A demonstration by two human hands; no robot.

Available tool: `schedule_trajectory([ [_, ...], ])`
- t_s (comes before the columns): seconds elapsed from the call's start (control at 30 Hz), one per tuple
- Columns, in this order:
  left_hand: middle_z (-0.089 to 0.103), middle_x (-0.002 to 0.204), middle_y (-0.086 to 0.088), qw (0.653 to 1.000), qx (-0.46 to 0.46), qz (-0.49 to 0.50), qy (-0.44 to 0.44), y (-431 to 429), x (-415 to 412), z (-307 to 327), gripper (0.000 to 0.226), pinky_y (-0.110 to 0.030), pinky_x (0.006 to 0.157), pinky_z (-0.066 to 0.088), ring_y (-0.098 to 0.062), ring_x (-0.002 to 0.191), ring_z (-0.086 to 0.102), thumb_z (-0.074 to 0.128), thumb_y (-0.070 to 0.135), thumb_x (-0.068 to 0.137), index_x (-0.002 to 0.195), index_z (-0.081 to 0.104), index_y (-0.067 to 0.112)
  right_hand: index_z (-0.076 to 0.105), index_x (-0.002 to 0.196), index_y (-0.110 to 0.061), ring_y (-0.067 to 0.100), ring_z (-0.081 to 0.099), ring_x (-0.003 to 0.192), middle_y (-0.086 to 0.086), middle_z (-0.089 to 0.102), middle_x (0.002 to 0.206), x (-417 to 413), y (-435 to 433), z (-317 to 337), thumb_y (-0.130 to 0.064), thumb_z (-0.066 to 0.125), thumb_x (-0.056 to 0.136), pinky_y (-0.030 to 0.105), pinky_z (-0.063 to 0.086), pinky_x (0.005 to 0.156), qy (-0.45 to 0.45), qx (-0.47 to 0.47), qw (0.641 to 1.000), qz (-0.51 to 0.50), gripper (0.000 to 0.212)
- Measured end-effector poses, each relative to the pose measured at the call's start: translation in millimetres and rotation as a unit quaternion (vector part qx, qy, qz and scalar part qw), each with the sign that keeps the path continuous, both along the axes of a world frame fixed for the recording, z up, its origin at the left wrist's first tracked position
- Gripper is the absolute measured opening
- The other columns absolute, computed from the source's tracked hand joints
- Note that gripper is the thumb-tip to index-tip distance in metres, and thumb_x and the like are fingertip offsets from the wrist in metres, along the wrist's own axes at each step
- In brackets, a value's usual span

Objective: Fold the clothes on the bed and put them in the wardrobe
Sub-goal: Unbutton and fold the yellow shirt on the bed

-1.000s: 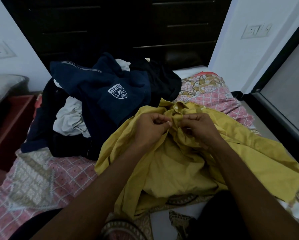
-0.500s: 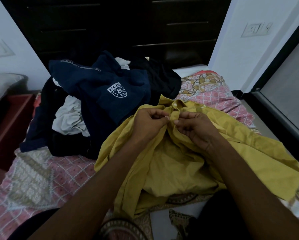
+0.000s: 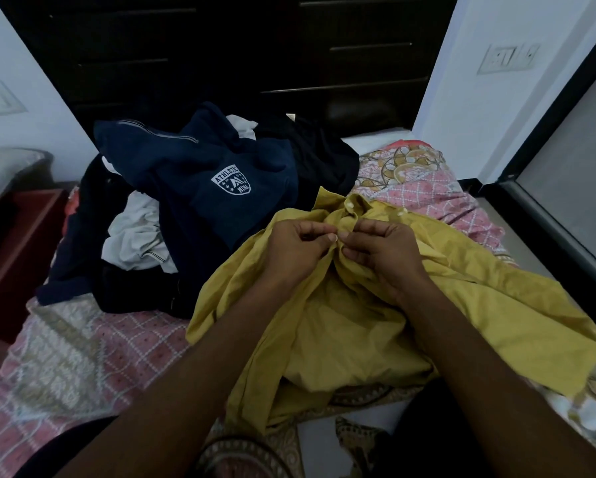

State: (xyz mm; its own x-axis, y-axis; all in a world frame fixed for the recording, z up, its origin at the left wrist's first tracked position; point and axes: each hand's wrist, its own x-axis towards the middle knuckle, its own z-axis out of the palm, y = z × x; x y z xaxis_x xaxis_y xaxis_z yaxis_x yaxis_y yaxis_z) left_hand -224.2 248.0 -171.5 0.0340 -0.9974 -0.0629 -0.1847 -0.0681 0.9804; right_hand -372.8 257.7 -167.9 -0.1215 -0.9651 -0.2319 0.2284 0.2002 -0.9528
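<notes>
Still pinched together, the fingertips (image 3: 331, 238) of left hand (image 3: 294, 251) and right hand (image 3: 384, 253) clamp the yellow shirt (image 3: 358, 339) at its placket, under the collar button (image 3: 350, 202). Over 1 second they barely shifted, so buttoning probably continues and folding waits. Behind, a navy sweatshirt (image 3: 220, 167) tops the unfolded pile on the bed (image 3: 93, 346).
</notes>
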Motion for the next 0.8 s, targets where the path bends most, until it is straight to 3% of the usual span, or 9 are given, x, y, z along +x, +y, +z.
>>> schedule_trajectory([
  [0.27, 0.077, 0.084, -0.001, 1.0, -0.007, 0.019, -0.008, 2.1, 0.1, -3.2, 0.013, -0.033, 0.078, 0.062, -0.015, 0.079, 0.073, 0.078, 0.013, 0.084, 0.097, 0.079, 0.015, 0.072, 0.098, -0.005, 0.023, 0.076, 0.079, 0.011, 0.078, 0.086, 5.1, 3.7, -2.9, 0.0, 0.08, 0.079, 0.03, 0.063, 0.073, 0.045, -0.029, 0.999, -0.012, 0.021],
  [0.47, 0.077, 0.09, -0.001, 0.999, -0.024, 0.022, -0.001, 1.7, 0.7, -4.9, 0.017, -0.034, 0.082, 0.061, -0.011, 0.084, 0.073, 0.078, 0.011, 0.082, 0.099, 0.079, 0.013, 0.073, 0.093, -0.004, 0.02, 0.075, 0.075, 0.01, 0.077, 0.083, 2.3, 0.8, -5.8, 0.007, 0.071, 0.084, 0.026, 0.062, 0.07, -0.031, -0.038, 0.999, -0.003, 0.015],
  [0.6, 0.077, 0.088, -0.005, 0.999, -0.012, 0.018, 0.048, 4.3, 1.1, 0.3, 0.017, -0.027, 0.075, 0.06, -0.014, 0.082, 0.074, 0.078, 0.007, 0.082, 0.1, 0.077, 0.008, 0.072, 0.094, -0.001, 0.018, 0.075, 0.074, 0.009, 0.077, 0.081, -0.1, 1.0, -6.3, 0.012, 0.066, 0.085, 0.025, 0.062, 0.07, -0.087, -0.047, 0.995, 0.011, 0.017],
  [0.67, 0.077, 0.086, -0.008, 0.996, 0.008, 0.016, 0.093, 6.1, 3.0, 2.1, 0.017, -0.025, 0.072, 0.06, -0.017, 0.08, 0.074, 0.077, 0.004, 0.082, 0.099, 0.076, 0.005, 0.074, 0.095, -0.004, 0.018, 0.075, 0.077, 0.009, 0.078, 0.083, -1.2, 0.8, -7.0, 0.012, 0.066, 0.085, 0.025, 0.062, 0.071, -0.074, -0.061, 0.995, 0.028, 0.02],
  [0.8, 0.076, 0.086, -0.012, 0.995, 0.002, -0.004, 0.097, 5.6, 5.8, -0.3, 0.015, -0.029, 0.075, 0.061, -0.02, 0.079, 0.073, 0.076, 0.003, 0.083, 0.098, 0.075, 0.007, 0.076, 0.095, -0.005, 0.022, 0.075, 0.081, 0.013, 0.077, 0.087, 0.7, 2.0, -11.7, 0.011, 0.072, 0.081, 0.027, 0.062, 0.073, -0.008, -0.086, 0.996, 0.022, 0.021],
])
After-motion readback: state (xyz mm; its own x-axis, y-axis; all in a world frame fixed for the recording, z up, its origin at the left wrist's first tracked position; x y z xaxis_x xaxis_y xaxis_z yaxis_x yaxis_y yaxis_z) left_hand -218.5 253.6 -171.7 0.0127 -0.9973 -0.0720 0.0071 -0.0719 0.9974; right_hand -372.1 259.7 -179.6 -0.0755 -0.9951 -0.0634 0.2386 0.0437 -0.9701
